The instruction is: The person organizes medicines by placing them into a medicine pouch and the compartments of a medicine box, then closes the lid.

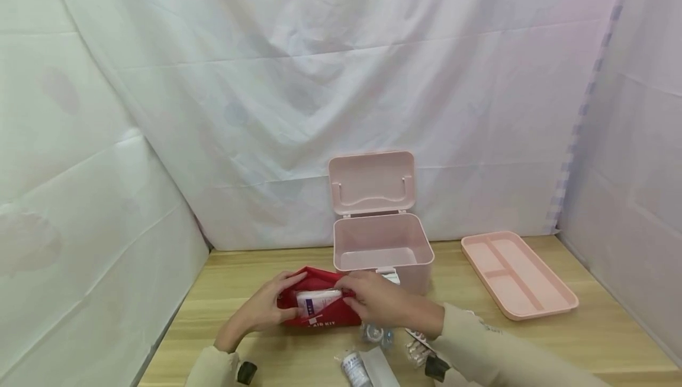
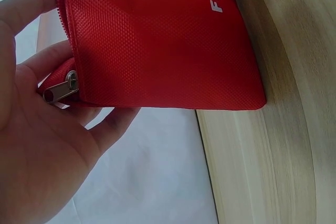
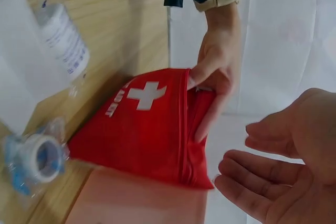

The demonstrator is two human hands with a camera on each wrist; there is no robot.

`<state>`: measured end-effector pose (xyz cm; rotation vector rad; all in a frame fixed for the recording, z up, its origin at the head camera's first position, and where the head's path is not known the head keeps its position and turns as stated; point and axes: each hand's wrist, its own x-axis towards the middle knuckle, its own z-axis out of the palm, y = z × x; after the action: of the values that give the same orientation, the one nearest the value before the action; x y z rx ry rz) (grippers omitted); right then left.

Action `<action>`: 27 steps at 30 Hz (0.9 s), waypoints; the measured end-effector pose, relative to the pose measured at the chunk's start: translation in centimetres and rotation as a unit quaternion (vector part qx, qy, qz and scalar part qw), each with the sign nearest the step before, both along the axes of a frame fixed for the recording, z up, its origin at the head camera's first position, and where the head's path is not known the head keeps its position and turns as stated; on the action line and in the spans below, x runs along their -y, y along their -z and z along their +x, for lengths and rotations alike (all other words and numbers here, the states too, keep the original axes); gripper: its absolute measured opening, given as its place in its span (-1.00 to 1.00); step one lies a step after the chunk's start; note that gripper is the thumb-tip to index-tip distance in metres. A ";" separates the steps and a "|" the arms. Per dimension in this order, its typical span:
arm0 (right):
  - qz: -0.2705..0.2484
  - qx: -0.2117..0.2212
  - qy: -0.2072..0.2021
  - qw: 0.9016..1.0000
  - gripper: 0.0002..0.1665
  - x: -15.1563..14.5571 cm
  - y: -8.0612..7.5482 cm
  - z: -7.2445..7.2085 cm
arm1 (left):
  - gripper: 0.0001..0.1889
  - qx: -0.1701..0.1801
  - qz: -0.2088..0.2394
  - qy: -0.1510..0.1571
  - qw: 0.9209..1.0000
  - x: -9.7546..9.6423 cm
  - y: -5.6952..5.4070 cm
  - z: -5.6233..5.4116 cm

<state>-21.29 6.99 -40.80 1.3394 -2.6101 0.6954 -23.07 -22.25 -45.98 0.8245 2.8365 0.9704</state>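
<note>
A red zippered first-aid pouch (image 1: 346, 315) stands upright on the table with its mouth spread. Inside lies a white packet (image 1: 322, 298) with a dark blue patch. My left hand (image 1: 264, 305) grips the pouch at the left end of its mouth, beside the metal zipper pull (image 2: 62, 88). At the right end of the mouth is my right hand (image 1: 380, 299). In the right wrist view, that right hand (image 3: 286, 169) has loosely bent fingers, with a small gap between them and the pouch (image 3: 152, 135) and nothing held.
Behind the pouch stands a pink box (image 1: 421, 274), lid raised. To the right lies a pink divided tray (image 1: 554, 292). Near the front are a plastic-wrapped tape roll (image 3: 44, 158), a wrapped white cylinder with blue print (image 1: 356, 369), a white flat piece (image 1: 379, 369) and small packs (image 1: 418, 352).
</note>
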 end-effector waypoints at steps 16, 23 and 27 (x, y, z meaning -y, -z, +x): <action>-0.015 0.062 -0.036 0.997 -0.90 -5.8 2.3 1.0 | -0.26 0.000 -0.004 -0.005 1.000 -0.1 0.1 0.0; 0.016 0.154 -0.015 0.988 -0.86 -5.3 4.2 2.0 | -0.26 -0.015 -0.001 0.002 1.000 -0.1 0.2 -0.1; 0.031 0.211 -0.001 0.977 -0.76 -4.6 5.5 2.7 | -0.27 -0.018 -0.004 0.006 1.000 -0.1 0.2 0.0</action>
<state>-18.64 11.59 -46.32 1.3321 -2.9751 1.0056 -23.11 -22.18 -46.21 0.8663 2.8595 0.9505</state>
